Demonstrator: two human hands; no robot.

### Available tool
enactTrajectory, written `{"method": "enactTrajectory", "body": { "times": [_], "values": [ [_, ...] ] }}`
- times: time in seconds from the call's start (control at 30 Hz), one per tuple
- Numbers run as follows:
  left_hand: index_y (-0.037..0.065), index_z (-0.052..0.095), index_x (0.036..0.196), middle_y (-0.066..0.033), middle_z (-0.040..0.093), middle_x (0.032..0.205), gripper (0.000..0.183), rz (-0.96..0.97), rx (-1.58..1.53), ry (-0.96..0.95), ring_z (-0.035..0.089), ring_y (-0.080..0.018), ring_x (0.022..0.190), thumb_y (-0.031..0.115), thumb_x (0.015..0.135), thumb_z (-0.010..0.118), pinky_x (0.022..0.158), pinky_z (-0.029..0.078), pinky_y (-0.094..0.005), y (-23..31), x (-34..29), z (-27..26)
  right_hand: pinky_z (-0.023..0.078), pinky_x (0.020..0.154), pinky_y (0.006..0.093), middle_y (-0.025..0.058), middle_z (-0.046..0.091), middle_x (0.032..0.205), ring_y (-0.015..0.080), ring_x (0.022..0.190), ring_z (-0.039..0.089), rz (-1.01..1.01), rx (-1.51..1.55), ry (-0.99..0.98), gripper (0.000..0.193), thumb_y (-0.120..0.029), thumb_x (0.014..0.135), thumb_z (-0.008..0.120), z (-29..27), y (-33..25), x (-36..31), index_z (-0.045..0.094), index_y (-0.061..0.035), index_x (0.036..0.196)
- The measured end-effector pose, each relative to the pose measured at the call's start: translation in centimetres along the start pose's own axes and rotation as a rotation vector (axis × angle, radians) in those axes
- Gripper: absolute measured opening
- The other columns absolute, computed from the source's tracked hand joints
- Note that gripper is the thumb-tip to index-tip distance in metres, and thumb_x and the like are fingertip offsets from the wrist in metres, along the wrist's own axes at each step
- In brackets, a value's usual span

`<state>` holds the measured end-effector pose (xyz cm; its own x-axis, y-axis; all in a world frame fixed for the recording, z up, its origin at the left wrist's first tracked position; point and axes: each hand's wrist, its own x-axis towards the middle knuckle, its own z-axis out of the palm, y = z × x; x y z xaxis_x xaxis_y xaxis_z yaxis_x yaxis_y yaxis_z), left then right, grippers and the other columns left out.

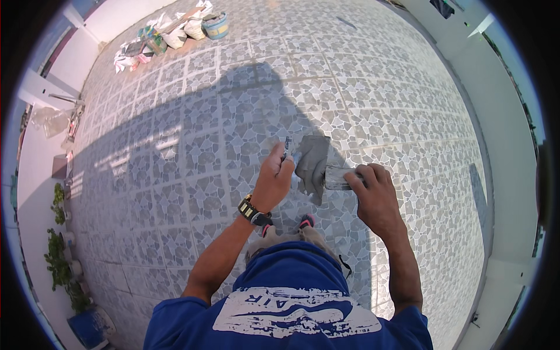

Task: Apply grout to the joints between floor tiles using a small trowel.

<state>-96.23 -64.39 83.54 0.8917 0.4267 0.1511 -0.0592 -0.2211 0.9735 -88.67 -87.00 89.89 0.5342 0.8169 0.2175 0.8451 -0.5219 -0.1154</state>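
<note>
My left hand (274, 178) is closed round the handle of a trowel, its thumb toward the top. Wet grey mortar (313, 160) covers the trowel's flat face, thick and uneven, drooping to a point at the lower end. From the other side my right hand (376, 195) grips a flat, grey-smeared scraper (338, 178) between thumb and fingers. The scraper's far edge meets or nearly meets the mortar's right side; I cannot tell if they touch. Both hands are held up in front of my body, above the tiled floor.
Under me spreads a stone-patterned tiled floor (245, 146), partly in shadow. Filled sacks (174, 36) and a blue bucket (216, 26) stand at the far left. Potted plants (57, 256) and a blue container (90, 329) line the left wall. A white wall (510, 175) runs along the right.
</note>
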Motion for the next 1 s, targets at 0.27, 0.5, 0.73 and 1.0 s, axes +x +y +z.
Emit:
{"method": "enactTrajectory", "body": {
  "times": [0.27,0.5,0.73,1.0],
  "values": [
    [-0.003,0.047,0.095,-0.0035,0.037,0.067,0.016,-0.046,-0.039,-0.019,0.035,-0.011,0.063,0.013,0.094,0.044,0.057,0.035,-0.0309,0.8,-0.2,-0.5,0.046,0.082,0.0409,0.0168,0.058,0.097,0.0325,0.094,0.056,0.267,0.378,-0.034,0.033,-0.003,0.079,0.06,4.2,2.2,-3.5,0.057,-0.0025,0.111],
    [-0.002,0.046,0.099,-0.0056,0.039,0.068,0.018,0.095,0.056,-0.021,0.037,-0.013,0.063,0.017,0.096,0.047,0.058,0.036,-0.0308,0.7,0.6,-1.3,0.046,0.071,0.0316,0.0115,0.061,0.084,0.0155,0.079,0.058,0.817,1.035,-0.094,0.039,-0.022,0.085,0.064,5.0,0.6,-5.4,0.056,0.0033,0.114],
    [-0.001,0.045,0.098,-0.0062,0.039,0.066,0.018,0.109,0.076,-0.021,0.037,-0.0129,0.061,0.017,0.097,0.048,0.056,0.036,-0.0306,2.1,0.4,-0.8,0.046,0.085,0.0282,0.0121,0.063,0.106,0.0167,0.097,0.059,0.849,1.409,0.013,0.05,-0.017,0.082,0.065,4.9,-0.9,-4.4,0.053,0.0084,0.124],
    [-0.002,0.053,0.113,-0.0062,0.049,0.062,0.022,0.225,0.135,0.008,0.042,-0.0137,0.052,0.013,0.097,0.051,0.05,0.036,-0.0294,3.2,-0.1,-0.9,0.045,0.089,0.0289,0.0161,0.062,0.113,0.018,0.102,0.059,0.854,1.573,0.026,0.055,-0.017,0.081,0.063,4.8,-2.0,-2.4,0.05,0.0097,0.128]
  ]
}}
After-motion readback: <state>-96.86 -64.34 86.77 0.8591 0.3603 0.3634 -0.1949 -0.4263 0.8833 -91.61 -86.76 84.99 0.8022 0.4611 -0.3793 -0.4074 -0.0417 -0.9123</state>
